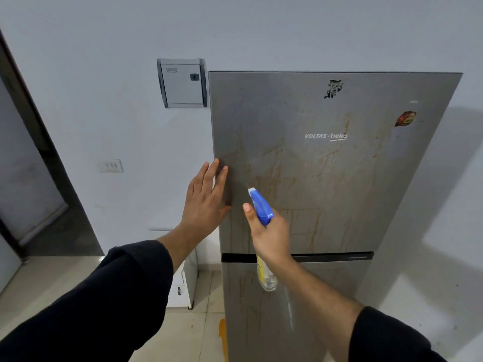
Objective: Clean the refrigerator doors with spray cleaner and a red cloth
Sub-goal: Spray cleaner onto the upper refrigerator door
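**Pale wall (117,113), streaked fridge: spraying is prepared**

The upper door (339,184) is braced near its left edge by the left grip (206,197), fingers flat and open, probably to steady it. One spray bottle (261,207) is clasped in the right grip (270,237), its nozzle aimed at the brown streaks. Two doors are counted, the lower door (326,296) likewise streaked. Two stickers are counted, a black sticker (333,89) and a red sticker (405,118). No red cloth is seen.

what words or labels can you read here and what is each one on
"VOLTAS · beko": on the upper refrigerator door.
Black sticker near the door's top: not readable.
Red sticker: print too small to read.
Label on the wall box: blurred.
Yellow label on the spray bottle: blurred.
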